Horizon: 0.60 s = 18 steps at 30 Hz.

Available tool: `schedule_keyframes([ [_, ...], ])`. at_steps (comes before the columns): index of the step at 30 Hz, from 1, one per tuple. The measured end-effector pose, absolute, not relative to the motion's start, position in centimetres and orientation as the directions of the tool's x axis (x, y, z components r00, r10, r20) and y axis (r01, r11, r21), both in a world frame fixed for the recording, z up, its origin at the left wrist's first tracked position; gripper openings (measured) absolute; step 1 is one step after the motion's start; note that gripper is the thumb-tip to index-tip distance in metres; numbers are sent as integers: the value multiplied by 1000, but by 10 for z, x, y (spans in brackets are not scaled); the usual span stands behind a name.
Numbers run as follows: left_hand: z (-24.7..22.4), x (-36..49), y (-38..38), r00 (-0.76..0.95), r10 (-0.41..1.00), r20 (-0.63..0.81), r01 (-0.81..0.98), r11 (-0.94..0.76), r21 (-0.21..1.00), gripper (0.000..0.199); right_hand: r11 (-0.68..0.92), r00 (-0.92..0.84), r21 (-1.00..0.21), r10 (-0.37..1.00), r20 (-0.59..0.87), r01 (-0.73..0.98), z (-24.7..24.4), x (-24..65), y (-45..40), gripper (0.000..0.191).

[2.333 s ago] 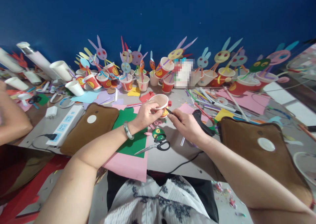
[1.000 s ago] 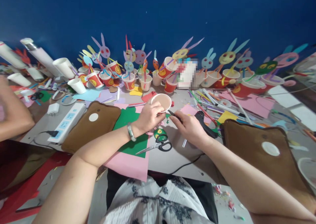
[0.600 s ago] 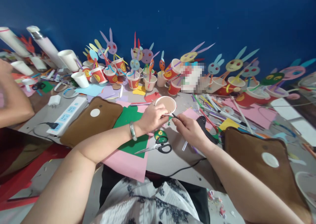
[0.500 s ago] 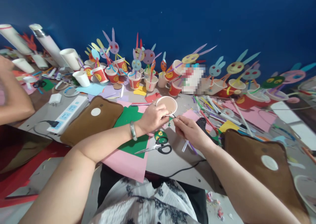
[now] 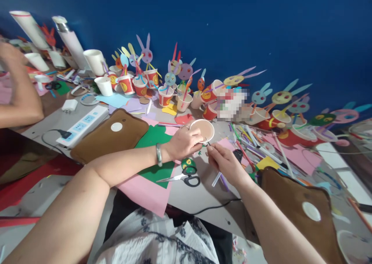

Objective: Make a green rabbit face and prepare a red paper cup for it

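Note:
A paper cup [image 5: 205,126] is gripped by my left hand [image 5: 186,143], its open mouth facing me. My right hand [image 5: 222,159] pinches a thin dark tool [image 5: 207,143] whose tip meets the near side of the cup, just below the rim; its kind is too small to tell. Beneath my hands lie black-handled scissors [image 5: 186,176], partly open, touching a green paper face [image 5: 188,163] with yellow eyes. Green paper [image 5: 154,140] and pink paper [image 5: 145,194] spread under and beside my left forearm.
Several rabbit-faced cups [image 5: 165,95] line the blue wall. A power strip [image 5: 84,126] and brown hot-water bag [image 5: 112,136] lie left, another brown bag [image 5: 296,194] right. Loose straws and markers [image 5: 261,144] clutter the right. Another person's arm [image 5: 21,89] rests at far left.
The camera view has tilted, shifting the scene. My hands keep the same grips, with the cup in my left hand and the dark tool at its rim.

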<state>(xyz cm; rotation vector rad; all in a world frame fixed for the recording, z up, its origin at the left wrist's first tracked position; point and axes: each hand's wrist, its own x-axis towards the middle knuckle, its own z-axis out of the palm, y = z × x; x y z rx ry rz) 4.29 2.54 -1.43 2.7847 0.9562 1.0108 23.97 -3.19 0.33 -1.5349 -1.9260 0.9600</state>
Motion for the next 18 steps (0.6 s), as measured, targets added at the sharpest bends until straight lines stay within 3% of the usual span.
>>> schedule_keyframes([
  [5, -12, 42, 24, 601, 573, 558, 544, -804, 241, 27, 188, -105, -458, 974, 200, 869, 1, 239, -35, 33],
  [6, -12, 42, 23, 600, 570, 562, 540, -806, 241, 27, 188, -108, -471, 975, 192, 862, 1, 240, -35, 33],
  [9, -11, 42, 23, 595, 554, 582, 527, -816, 238, 29, 156, -207, -709, 978, 15, 688, 3, 240, -34, 41],
  [11, -11, 42, 23, 591, 552, 588, 523, -817, 241, 30, 121, -238, -787, 971, -34, 605, 4, 240, -33, 43],
  [16, -10, 41, 23, 597, 558, 577, 516, -817, 257, 29, 187, -102, -573, 979, 177, 798, 3, 239, -35, 34],
  [18, -9, 41, 22, 596, 550, 585, 511, -822, 252, 31, 167, -135, -672, 986, 100, 722, 5, 240, -35, 37],
])
